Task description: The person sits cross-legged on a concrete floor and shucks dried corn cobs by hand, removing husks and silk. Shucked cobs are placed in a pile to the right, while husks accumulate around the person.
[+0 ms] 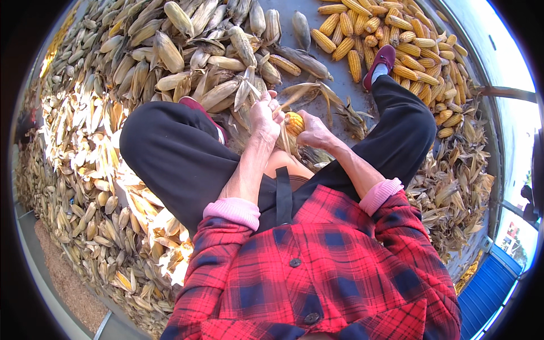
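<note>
Between my hands, in front of my lap, is an ear of yellow corn [294, 123] with its bare kernels facing up. My right hand [315, 131] grips the ear from the right side. Dry husk strips [288, 140] hang below the cob, beside my left hand. My left hand [264, 114] is closed on pale dry husk leaves [248, 91] just left of the cob. Its curled fingers hide where the husk meets the ear. Past my hands, a torn, spread husk [335, 102] lies on the grey floor [306, 89].
Unhusked ears [170, 55] are heaped ahead and to the left. At upper right is a pile of bare yellow cobs [408, 59], against my maroon shoe [381, 63]. Loose husks [454, 191] are piled on the right, near a blue corrugated panel [488, 289].
</note>
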`<act>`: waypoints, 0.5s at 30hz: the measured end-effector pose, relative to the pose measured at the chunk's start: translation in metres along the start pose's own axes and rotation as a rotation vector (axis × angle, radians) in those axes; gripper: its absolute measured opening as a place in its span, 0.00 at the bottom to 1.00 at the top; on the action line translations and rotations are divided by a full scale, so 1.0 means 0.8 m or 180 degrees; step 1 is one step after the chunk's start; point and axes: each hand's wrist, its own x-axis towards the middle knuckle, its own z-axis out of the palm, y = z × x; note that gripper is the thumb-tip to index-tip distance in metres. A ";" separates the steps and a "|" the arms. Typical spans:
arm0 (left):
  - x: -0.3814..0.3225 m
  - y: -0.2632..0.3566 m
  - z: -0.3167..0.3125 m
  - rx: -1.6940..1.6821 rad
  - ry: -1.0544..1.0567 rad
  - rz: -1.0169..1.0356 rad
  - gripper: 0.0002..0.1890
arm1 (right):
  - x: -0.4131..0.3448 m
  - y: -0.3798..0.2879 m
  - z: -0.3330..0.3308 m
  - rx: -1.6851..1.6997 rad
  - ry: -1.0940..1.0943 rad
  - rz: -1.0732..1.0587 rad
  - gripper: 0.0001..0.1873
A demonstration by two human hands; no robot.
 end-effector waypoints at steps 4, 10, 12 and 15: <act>-0.023 -0.014 0.018 0.0136 0.0230 -0.0322 0.11 | 0.021 0.020 -0.007 -0.1568 0.0895 -0.0408 0.24; -0.035 -0.036 0.015 0.1276 -0.0236 -0.0740 0.10 | 0.046 0.051 -0.069 -0.0328 0.1445 0.0950 0.27; -0.042 -0.048 0.014 0.3526 -0.0845 -0.0257 0.17 | 0.050 0.052 -0.077 0.1396 0.1375 0.0408 0.27; -0.061 -0.065 0.012 0.6890 -0.1483 0.0446 0.49 | 0.047 0.046 -0.085 0.3498 0.0687 0.0066 0.24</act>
